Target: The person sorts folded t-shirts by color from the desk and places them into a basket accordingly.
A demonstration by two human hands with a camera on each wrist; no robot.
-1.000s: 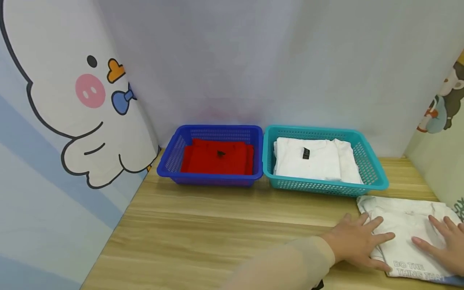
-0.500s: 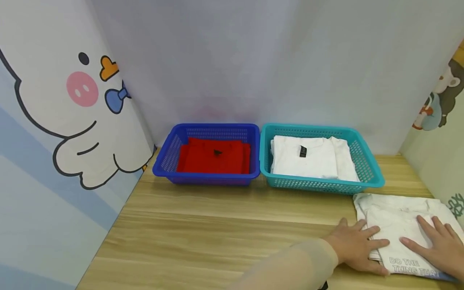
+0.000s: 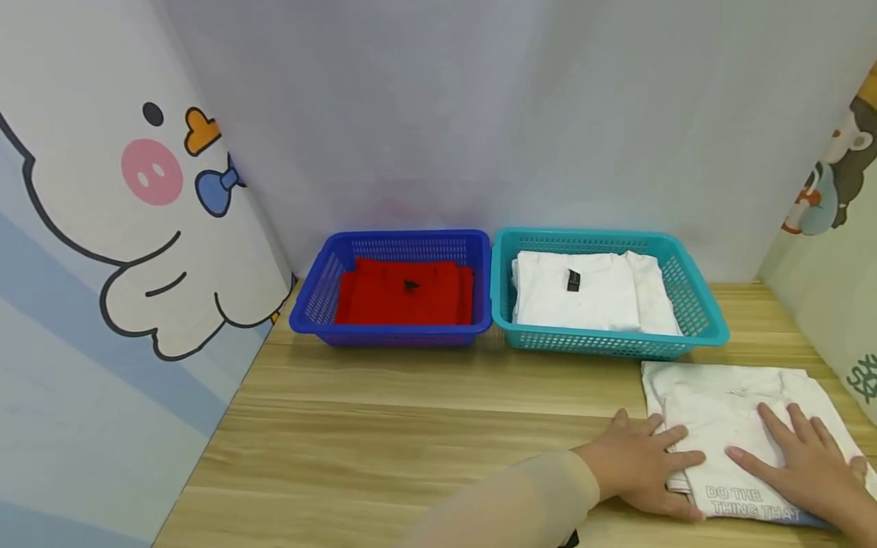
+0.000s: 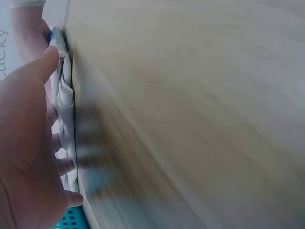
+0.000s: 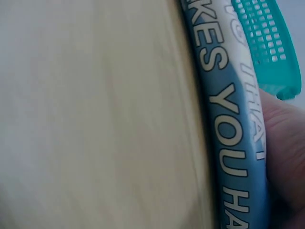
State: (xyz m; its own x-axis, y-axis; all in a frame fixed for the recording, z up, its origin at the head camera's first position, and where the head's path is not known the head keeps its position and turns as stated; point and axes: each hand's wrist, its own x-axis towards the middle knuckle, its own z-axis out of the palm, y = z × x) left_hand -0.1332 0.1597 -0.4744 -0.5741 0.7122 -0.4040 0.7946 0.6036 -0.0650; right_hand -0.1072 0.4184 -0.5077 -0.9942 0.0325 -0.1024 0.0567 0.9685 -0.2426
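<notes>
A folded white T-shirt with outlined lettering near its front edge lies on the table at the right of the head view. My left hand spreads its fingers over the shirt's left edge. On top of the shirt rests my right hand, fingers straight and apart. The left wrist view shows the layered side of the T-shirt against the left fingertips. Blue cloth with pale letters marks the front fold of the T-shirt in the right wrist view, where only part of the right hand appears.
Behind the shirt stands a teal basket with folded white clothes in it. Beside it, on the left, a dark blue basket holds folded red clothes. A pale curtain hangs along the back of the wooden table.
The folded T-shirt has slid left along the table, with both hands moving along on it. The baskets and their clothes stay in place; the head view has shifted slightly.
</notes>
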